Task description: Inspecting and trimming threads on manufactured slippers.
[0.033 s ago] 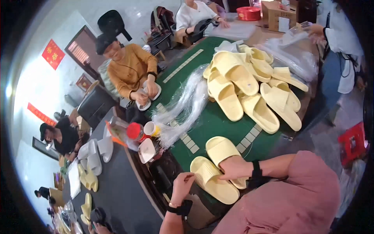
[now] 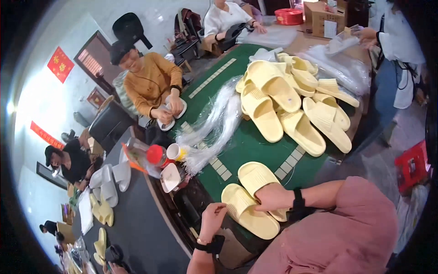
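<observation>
Two pale yellow slippers (image 2: 253,201) lie side by side at the near edge of the green desk (image 2: 255,141), right in front of me. My right hand (image 2: 273,196) rests on them, its grip closed over the spot where the two meet. My left hand (image 2: 212,219) hangs just off the desk's near edge, beside the left slipper and not touching it; its fingers are curled loosely on nothing. Both my wrists carry black bands. Farther along the desk sits a heap of yellow slippers (image 2: 292,100), well apart from my pair, with a sheaf of clear plastic bags (image 2: 214,123) spread to its left. Across the desk's left corner a person in an orange top (image 2: 153,84) holds a white slipper (image 2: 172,112) in both hands.
</observation>
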`<action>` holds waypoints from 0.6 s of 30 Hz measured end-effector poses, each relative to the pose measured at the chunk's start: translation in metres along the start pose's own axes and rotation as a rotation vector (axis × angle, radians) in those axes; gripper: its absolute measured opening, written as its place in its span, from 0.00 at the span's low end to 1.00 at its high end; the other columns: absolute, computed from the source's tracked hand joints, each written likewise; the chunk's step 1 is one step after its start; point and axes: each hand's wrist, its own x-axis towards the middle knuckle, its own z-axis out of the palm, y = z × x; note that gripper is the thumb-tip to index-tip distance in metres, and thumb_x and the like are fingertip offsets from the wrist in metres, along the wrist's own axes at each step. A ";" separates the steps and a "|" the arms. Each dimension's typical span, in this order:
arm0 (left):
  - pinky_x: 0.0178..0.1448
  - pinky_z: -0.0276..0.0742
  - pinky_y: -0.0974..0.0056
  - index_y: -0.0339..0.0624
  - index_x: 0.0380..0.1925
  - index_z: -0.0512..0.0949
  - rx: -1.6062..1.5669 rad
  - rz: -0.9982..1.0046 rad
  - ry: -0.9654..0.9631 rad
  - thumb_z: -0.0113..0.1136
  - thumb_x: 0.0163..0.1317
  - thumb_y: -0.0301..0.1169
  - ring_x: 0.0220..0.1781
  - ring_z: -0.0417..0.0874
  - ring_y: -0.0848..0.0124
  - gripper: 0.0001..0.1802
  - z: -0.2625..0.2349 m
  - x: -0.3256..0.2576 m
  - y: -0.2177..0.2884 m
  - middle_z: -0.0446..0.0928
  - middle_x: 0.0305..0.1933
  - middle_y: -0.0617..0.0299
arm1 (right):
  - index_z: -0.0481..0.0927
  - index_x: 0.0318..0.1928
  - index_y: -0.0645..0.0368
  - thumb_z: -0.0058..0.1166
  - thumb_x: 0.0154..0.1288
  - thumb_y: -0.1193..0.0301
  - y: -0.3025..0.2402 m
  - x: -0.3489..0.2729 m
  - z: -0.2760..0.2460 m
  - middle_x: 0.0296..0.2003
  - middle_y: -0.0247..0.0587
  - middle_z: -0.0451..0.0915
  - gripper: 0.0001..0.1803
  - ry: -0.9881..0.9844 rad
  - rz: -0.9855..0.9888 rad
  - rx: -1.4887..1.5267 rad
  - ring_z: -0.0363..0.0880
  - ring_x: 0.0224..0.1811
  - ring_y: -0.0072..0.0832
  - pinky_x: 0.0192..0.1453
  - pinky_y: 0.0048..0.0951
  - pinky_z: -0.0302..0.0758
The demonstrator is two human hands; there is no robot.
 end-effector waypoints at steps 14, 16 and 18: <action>0.41 0.74 0.72 0.31 0.43 0.80 -0.142 -0.078 0.123 0.59 0.64 0.24 0.34 0.79 0.78 0.09 -0.006 -0.002 0.006 0.81 0.34 0.63 | 0.76 0.33 0.62 0.52 0.59 0.64 0.027 -0.021 -0.133 0.28 0.56 0.78 0.12 0.669 0.116 -0.019 0.79 0.33 0.53 0.38 0.48 0.76; 0.41 0.76 0.71 0.31 0.43 0.80 -0.066 -0.103 0.010 0.61 0.63 0.26 0.35 0.79 0.77 0.11 -0.004 -0.003 0.006 0.81 0.34 0.61 | 0.76 0.34 0.61 0.53 0.59 0.66 0.049 -0.018 -0.175 0.30 0.56 0.79 0.10 0.844 0.144 -0.103 0.78 0.34 0.53 0.39 0.48 0.75; 0.42 0.76 0.71 0.32 0.44 0.80 -0.022 -0.103 -0.045 0.61 0.63 0.27 0.36 0.80 0.77 0.11 -0.002 -0.005 0.007 0.82 0.35 0.61 | 0.77 0.37 0.58 0.56 0.60 0.61 0.077 -0.010 -0.222 0.28 0.52 0.78 0.13 1.004 0.148 -0.278 0.77 0.32 0.51 0.35 0.44 0.72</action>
